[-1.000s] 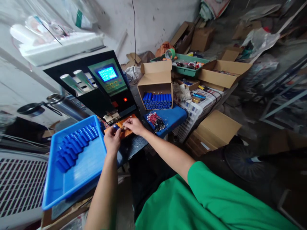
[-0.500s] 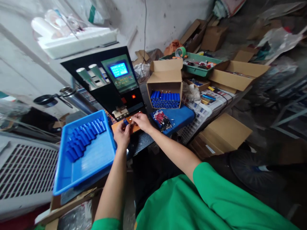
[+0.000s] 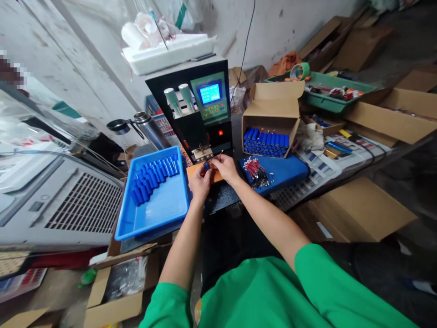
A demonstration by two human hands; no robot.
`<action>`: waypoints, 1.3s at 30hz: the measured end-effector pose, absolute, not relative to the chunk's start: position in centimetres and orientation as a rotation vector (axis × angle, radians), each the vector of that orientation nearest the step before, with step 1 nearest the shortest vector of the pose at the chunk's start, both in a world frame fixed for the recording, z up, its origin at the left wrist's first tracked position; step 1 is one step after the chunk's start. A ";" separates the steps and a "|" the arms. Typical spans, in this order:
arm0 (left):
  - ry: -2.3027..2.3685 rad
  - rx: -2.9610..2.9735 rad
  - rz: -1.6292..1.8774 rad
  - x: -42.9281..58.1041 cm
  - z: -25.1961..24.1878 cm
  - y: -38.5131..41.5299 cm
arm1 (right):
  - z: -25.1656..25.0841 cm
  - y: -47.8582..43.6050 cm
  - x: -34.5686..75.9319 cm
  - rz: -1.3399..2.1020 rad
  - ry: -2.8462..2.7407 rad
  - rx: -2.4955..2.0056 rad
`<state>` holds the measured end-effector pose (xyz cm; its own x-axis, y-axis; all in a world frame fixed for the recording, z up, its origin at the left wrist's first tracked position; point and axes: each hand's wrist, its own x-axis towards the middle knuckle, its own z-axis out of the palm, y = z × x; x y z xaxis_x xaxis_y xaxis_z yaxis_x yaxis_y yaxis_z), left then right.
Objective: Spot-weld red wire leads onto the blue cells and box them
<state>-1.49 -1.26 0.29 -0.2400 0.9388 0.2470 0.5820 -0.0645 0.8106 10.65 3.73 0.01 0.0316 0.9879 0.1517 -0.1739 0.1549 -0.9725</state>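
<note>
My left hand (image 3: 200,182) grips a blue cylindrical cell (image 3: 206,166) over the orange plate (image 3: 194,171), just in front of the black machine (image 3: 191,132) with a lit screen. Close beside it, my right hand (image 3: 224,166) pinches a thin wire-like piece (image 3: 221,153) near the machine's contact block (image 3: 201,154); its far end is too small to make out. To the left is a blue tray (image 3: 164,209) holding rows of blue cells (image 3: 150,177). A pile of red and black wires (image 3: 256,172) lies on the blue surface (image 3: 290,172) at the right.
An open carton (image 3: 269,109) of blue cells stands right of the machine. Behind the tray are a steel flask (image 3: 150,130) and its cup. A green bin (image 3: 341,102) and more cartons (image 3: 403,114) fill the right side.
The view has swung left, so the scene sits further right. My hands are now closer to the contact block, with the cell in my left hand moved toward it.
</note>
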 end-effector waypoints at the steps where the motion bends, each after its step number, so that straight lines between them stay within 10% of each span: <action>1: 1.828 1.626 1.225 -1.5 0.2 -1.2 | 0.1 3.7 10.6 1.155 -1.140 -0.973; 39: 1.918 1.588 1.194 -0.9 0.3 -1.3 | 0.8 3.6 10.6 1.126 -1.256 -1.010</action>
<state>-0.91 -1.34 0.35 -0.2908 0.9307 0.2219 0.6098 0.0016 0.7926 10.56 3.59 0.80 -0.0191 0.9831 0.1820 -0.0740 0.1801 -0.9809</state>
